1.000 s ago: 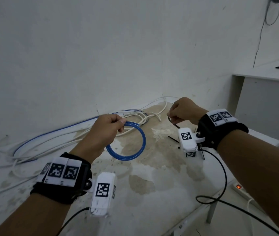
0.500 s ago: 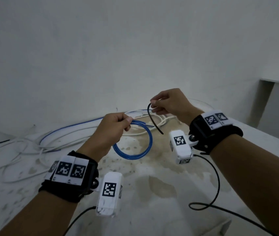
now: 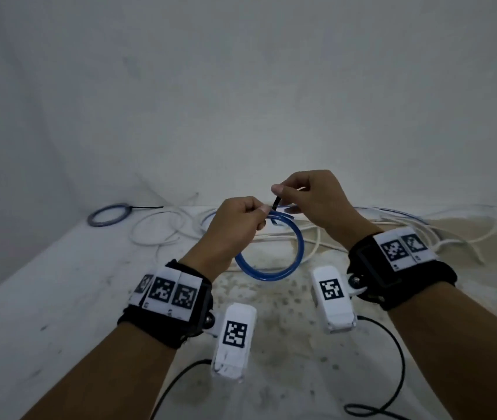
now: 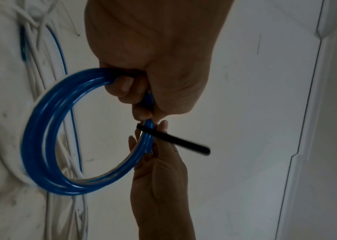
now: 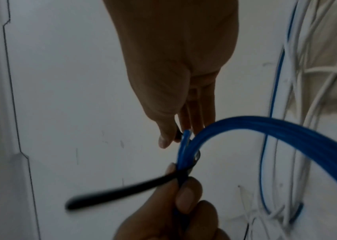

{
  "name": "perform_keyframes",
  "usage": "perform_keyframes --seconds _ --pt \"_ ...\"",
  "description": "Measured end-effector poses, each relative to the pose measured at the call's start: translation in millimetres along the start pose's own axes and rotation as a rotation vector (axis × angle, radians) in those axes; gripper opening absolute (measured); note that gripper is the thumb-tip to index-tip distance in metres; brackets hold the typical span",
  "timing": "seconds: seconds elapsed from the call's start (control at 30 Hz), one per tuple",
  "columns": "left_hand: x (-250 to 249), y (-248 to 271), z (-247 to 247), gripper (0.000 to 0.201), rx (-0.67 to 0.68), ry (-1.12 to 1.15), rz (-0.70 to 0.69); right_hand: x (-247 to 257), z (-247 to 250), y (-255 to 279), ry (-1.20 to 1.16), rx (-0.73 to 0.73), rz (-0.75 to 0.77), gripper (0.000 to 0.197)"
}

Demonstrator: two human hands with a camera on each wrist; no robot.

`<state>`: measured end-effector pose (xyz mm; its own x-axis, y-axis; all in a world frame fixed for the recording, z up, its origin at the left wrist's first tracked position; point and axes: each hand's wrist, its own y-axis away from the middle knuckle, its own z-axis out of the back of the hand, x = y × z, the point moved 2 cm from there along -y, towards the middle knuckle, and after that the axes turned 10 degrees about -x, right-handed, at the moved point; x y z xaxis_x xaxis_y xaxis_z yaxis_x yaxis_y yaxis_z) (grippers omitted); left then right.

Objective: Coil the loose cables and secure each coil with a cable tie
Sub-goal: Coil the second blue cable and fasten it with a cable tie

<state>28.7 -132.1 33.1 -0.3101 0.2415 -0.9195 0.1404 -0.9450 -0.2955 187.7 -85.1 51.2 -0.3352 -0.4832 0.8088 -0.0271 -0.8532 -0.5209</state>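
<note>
left hand (image 3: pixel 235 225) gripping blue coil (image 3: pixel 283 262), right hand (image 3: pixel 311 201) pinching tie (image 3: pixel 276 203)

Head view looks down — wrist views close, sharing the blue coil (image 4: pixel 46 138).

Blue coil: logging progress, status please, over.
Left hand grips blue coil. Right hand pinches black cable tie, laid across the coil, not yet closed. Loose white cables behind, nothing blocking.
</note>
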Motion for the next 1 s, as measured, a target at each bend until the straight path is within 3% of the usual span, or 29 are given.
perform_keyframes --seconds 0.27,0.53,0.77,0.83,0.9,1.0 --pt "14.4 -14.2 25.2 0.011 -0.147 0.075 0.040 10.1 -42.3 -6.8 -0.074 0.155 0.042 0.019" --pt "12.1 -25.3 11.7 0.023 0.003 -0.027 0.076 -1.6 -35.9 -11.0 -0.113 0.112 -0.011 0.025" --pt "9.6 -40.6 3.8 0.020 -0.045 -0.011 0.151 -9.4 -31.3 -19.8 -0.025 0.081 -0.022 0.027" --pt "5.4 -48.6 8.1 0.021 -0.087 0.027 0.170 -8.5 -30.2 -22.9 0.035 0.033 0.022 0.022" --pt "3.7 -56.4 11.6 0.023 -0.099 0.022 0.175 -8.2 -28.5 -25.8 0.142 0.061 0.139 0.001" --pt "7.6 -64.4 17.0 0.021 -0.144 0.058 0.233 -10.6 -34.4 -24.0 0.313 0.268 0.321 0.025"
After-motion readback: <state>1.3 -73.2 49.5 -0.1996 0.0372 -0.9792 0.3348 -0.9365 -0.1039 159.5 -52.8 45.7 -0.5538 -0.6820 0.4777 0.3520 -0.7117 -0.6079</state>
